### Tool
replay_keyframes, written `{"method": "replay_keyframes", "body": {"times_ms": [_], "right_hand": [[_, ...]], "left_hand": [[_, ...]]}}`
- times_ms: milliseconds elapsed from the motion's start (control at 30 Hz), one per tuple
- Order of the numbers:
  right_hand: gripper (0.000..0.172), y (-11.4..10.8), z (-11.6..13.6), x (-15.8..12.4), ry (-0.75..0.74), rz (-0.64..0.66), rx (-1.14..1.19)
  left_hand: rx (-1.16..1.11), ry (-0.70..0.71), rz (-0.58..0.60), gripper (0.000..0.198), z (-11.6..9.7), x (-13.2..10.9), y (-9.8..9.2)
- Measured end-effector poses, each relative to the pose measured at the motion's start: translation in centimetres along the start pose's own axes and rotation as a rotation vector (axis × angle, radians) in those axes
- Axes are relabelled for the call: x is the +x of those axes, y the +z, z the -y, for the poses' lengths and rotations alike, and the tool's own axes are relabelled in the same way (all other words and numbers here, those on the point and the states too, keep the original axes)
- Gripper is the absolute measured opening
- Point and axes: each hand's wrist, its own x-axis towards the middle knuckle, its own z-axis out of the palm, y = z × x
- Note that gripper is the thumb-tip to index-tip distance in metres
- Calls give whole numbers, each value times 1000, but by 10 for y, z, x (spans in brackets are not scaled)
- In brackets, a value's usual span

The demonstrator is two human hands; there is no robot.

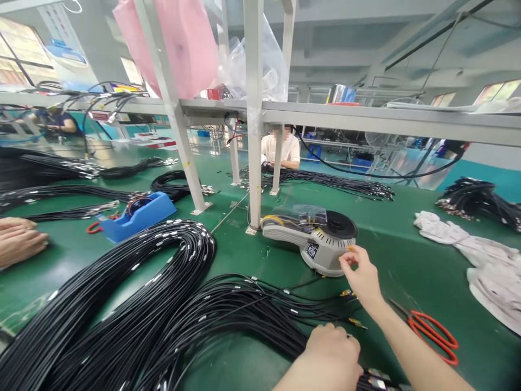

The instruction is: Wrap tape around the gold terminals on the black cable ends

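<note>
Left hand: the left hand (331,350) is resting at the near edge, clenched over the near ends of the black cable bundle (228,315), pinning them to the surface.
Right hand: the right hand (360,274) is reaching to the right side of the grey tape dispenser (311,236), thumb and forefinger pinching a small yellow piece of tape (350,248) at its outlet.
Step in hand: judging by the pinch, a cut length of tape is being drawn off while the cable ends are being held ready.
Next move: it is likely calling for the tape to come down to the cable ends under the left hand, kept flat and off the fingers.
Cables: the bundle is sweeping from the near middle round to the far left in a big loop; more cable coils (175,184) are lying farther off.
Scissors: orange-handled scissors (433,331) are lying near right, just beside the right forearm.
Surface: the green surface (407,260) is also carrying a blue tape holder (140,214) at left and a white cloth (476,255) at right.
Other people: another person's hand (18,239) is resting at the far left edge; a seated person (283,149) is working beyond the white frame posts (254,108).
Room: pink bags (179,38) are hanging above a shelf, with windows far behind.
</note>
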Motion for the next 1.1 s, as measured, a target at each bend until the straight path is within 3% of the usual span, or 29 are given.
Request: {"method": "replay_keyframes", "body": {"times_ms": [267, 667, 900, 1100], "right_hand": [[26, -6, -13, 1, 38, -34, -17], [29, -22, -23, 13, 94, 71, 86], [26, -43, -21, 26, 156, -32, 258], [33, -48, -7, 44, 70, -135, 246]], "left_hand": [[3, -4, 7, 30, 2, 2, 3], [-17, -11, 5, 30, 1, -1, 2], [-31, -71, 129, 32, -5, 3, -9], [-44, -97, 157, 35, -2, 9, -3]]}}
